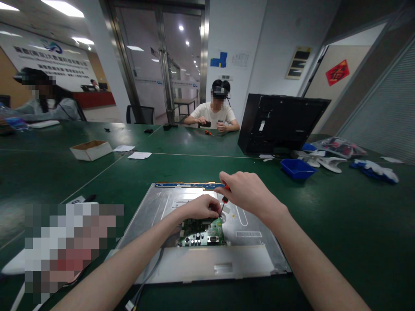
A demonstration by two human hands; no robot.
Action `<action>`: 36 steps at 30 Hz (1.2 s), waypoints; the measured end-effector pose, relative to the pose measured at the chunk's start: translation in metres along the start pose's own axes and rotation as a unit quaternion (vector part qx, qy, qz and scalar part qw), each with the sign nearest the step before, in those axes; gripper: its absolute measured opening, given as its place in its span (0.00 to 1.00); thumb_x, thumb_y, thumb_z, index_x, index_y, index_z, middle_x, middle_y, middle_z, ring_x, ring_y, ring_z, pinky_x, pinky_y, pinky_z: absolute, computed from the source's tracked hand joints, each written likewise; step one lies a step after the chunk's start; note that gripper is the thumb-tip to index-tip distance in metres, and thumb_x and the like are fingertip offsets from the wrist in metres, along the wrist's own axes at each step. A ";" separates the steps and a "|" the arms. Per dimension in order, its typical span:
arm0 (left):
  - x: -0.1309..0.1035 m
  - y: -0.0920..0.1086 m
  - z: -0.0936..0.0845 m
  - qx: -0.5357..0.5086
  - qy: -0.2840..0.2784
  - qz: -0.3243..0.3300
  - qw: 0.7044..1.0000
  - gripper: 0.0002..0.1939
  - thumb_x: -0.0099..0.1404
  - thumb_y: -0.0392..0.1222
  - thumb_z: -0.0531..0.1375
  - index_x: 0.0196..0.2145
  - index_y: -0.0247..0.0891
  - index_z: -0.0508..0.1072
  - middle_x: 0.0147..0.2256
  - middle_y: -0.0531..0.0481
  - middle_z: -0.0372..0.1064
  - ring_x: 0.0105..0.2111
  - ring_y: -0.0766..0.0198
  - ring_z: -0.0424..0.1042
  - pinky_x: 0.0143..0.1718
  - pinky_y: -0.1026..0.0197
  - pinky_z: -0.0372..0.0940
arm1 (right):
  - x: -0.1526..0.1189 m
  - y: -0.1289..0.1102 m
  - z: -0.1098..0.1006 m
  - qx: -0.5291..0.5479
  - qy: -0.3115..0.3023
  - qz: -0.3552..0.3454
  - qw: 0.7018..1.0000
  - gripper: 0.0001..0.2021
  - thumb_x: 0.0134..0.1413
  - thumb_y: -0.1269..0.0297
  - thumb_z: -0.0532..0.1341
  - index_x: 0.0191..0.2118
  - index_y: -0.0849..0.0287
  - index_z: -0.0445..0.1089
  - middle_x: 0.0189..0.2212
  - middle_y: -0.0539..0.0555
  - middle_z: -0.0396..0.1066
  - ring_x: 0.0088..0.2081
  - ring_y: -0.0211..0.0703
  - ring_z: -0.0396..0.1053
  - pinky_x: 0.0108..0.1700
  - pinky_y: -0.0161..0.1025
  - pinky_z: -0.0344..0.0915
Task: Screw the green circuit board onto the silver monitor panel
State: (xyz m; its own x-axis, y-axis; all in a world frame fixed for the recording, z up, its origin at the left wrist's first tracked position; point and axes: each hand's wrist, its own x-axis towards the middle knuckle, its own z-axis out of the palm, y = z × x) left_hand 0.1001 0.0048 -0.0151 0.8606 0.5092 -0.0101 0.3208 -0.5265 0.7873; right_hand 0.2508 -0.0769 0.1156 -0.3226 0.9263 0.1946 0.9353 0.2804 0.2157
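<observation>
Green circuit board (204, 235) lay on the metal panel (249, 224), around its middle; beyond the panel to the left stood an open cardboard box (92, 152), with white papers (139, 155) nearer the panel; above the panel, the left hand (204, 206) was curled over the board, thumb and fingertips close together beside the screwdriver's tip, though whether they gripped anything I could not tell; the right hand (248, 190) was closed around the red-and-black screwdriver (225, 200), its shaft slanting down to the board's far right corner; beyond the panel to the right stood a black monitor (283, 123), then a blue tray (297, 169).
</observation>
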 end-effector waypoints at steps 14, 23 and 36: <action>0.001 -0.004 0.001 -0.008 0.000 0.020 1.000 0.07 0.52 0.32 0.58 0.30 0.33 0.75 0.26 0.53 0.71 0.27 0.66 0.67 0.30 0.67 0.60 | -0.005 -0.001 -0.005 0.112 -0.012 -0.074 0.991 0.06 0.54 0.65 0.54 0.39 0.56 0.58 0.32 0.51 0.72 0.29 0.39 0.67 0.25 0.36 0.45; 0.001 -0.001 0.000 0.014 0.006 -0.003 1.000 0.08 0.52 0.34 0.59 0.31 0.32 0.76 0.26 0.51 0.71 0.27 0.64 0.68 0.28 0.67 0.60 | -0.013 0.000 -0.014 0.168 -0.047 -0.120 0.977 0.09 0.50 0.69 0.57 0.39 0.56 0.59 0.34 0.51 0.70 0.32 0.39 0.65 0.28 0.35 0.50; -0.001 0.000 0.000 -0.002 -0.003 0.002 1.000 0.06 0.53 0.33 0.58 0.30 0.34 0.74 0.26 0.53 0.68 0.27 0.67 0.66 0.29 0.68 0.59 | -0.003 0.001 -0.001 0.035 0.009 -0.019 0.999 0.13 0.56 0.50 0.55 0.36 0.55 0.64 0.27 0.51 0.72 0.28 0.43 0.69 0.23 0.36 0.43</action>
State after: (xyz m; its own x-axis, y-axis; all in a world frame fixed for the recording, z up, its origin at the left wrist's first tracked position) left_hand 0.0995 0.0047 -0.0148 0.8638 0.5037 -0.0107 0.3163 -0.5257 0.7897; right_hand 0.2527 -0.0798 0.1158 -0.3592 0.9105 0.2046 0.9303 0.3318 0.1566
